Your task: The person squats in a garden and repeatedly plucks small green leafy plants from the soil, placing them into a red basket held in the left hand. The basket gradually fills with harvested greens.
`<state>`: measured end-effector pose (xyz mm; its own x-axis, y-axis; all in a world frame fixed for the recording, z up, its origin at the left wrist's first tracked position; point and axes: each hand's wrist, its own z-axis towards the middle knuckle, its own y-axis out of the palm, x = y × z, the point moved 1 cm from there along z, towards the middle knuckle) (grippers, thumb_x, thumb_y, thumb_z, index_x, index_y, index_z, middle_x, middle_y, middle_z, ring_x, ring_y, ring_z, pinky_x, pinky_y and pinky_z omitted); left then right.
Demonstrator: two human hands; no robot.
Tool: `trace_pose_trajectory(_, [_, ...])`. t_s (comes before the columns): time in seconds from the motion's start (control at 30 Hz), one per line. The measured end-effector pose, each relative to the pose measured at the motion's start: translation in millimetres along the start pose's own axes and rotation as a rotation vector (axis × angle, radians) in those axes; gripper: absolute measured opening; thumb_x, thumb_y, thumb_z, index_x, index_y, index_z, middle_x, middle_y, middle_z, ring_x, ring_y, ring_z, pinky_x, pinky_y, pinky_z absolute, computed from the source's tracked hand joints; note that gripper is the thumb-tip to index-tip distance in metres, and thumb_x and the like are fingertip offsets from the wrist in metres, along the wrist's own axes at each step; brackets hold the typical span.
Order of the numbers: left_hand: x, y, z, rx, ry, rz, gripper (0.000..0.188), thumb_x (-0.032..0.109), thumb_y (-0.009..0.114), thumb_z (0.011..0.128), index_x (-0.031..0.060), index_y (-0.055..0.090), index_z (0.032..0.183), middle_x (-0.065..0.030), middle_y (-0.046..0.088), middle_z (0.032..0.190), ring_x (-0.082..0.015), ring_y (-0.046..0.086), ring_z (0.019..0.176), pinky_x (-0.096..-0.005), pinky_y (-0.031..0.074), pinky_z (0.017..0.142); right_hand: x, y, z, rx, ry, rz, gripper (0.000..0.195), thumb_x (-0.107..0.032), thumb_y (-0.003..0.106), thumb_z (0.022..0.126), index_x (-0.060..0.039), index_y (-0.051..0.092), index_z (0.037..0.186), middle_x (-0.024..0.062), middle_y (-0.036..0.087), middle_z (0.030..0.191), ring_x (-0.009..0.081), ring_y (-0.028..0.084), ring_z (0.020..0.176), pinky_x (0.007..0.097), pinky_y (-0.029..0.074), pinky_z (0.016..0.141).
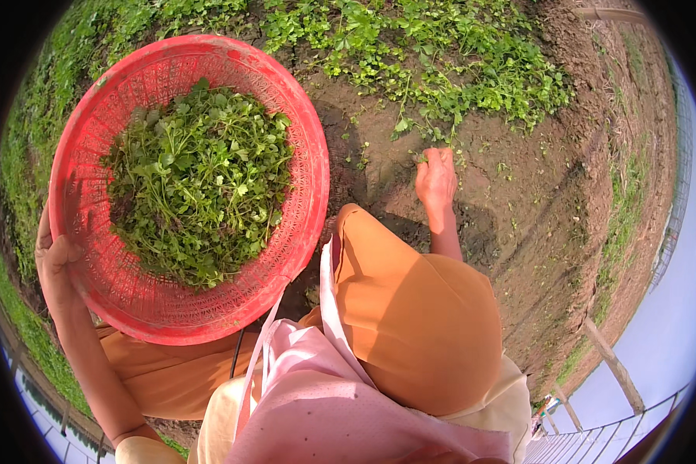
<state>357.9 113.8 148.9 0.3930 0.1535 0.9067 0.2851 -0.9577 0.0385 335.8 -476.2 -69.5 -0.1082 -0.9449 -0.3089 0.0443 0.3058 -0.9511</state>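
Note:
My left hand [58, 258] grips the rim of a round red plastic basket [188, 333], its thumb over the edge and its fingers partly hidden beneath. A loose heap of leafy green plants [200, 185] fills the middle of the basket, which tilts towards me. To the right, my right hand [437, 174] is closed low over the brown soil [377, 168], its fingertips on small green stems at the near edge of a patch of leafy plants [475, 75]. How much it pinches is hard to see.
More green plants [40, 110] grow beyond and left of the basket. My bent knee in orange cloth [423, 325] rises between the basket and my right forearm. At the right lie a raised soil edge [586, 139], a grass strip [620, 214], wooden posts [615, 365] and netting.

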Motion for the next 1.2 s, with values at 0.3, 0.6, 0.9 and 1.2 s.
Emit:
trace_pose_trajectory(0.3, [2.9,12.5,6.2,0.113,0.042,0.143,0.074,-0.001,0.046,0.066,-0.0048,0.044,0.14,-0.0196,0.049,0.141,-0.0273,0.043,0.135,-0.0376,0.037,0.111,43.6,-12.1,60.5,0.171,0.259,0.105,0.022,-0.018,0.062,0.091,-0.002,0.057,0.106,0.0211,0.063,0.095,0.037,0.061,0.087,0.0442,0.048,0.075])
trace_pose_trajectory(0.6, [-1.8,-3.6,7.2,0.074,0.035,0.188,0.065,0.0,0.05,0.073,-0.0033,0.046,0.139,-0.0069,0.06,0.124,-0.0097,0.059,0.091,-0.0248,0.049,0.091,18.7,-17.0,53.1,0.006,0.356,0.199,0.045,-0.025,0.064,0.093,0.0003,0.043,0.123,0.0235,0.056,0.094,0.0408,0.061,0.097,0.0501,0.049,0.078])
trace_pose_trajectory(0.9, [2.9,44.0,-3.7,0.235,0.068,0.165,0.065,-0.001,0.049,0.072,-0.0034,0.048,0.138,-0.0004,0.063,0.103,-0.0041,0.047,0.067,-0.0184,0.047,0.076,-11.2,4.3,63.2,0.085,0.065,-0.017,0.022,-0.015,0.066,0.087,-0.0043,0.056,0.103,0.0172,0.061,0.087,0.0399,0.062,0.083,0.0505,0.05,0.069])
trace_pose_trajectory(1.2, [6.2,42.3,-7.7,0.225,0.037,0.189,0.063,0.001,0.051,0.074,-0.0024,0.049,0.137,-0.002,0.063,0.101,-0.0064,0.054,0.073,-0.0198,0.048,0.073,-197.8,-70.5,48.8,-0.456,-0.463,1.129,0.036,-0.018,0.064,0.094,-0.0025,0.056,0.125,0.0133,0.059,0.116,0.0236,0.057,0.114,0.0361,0.046,0.092])
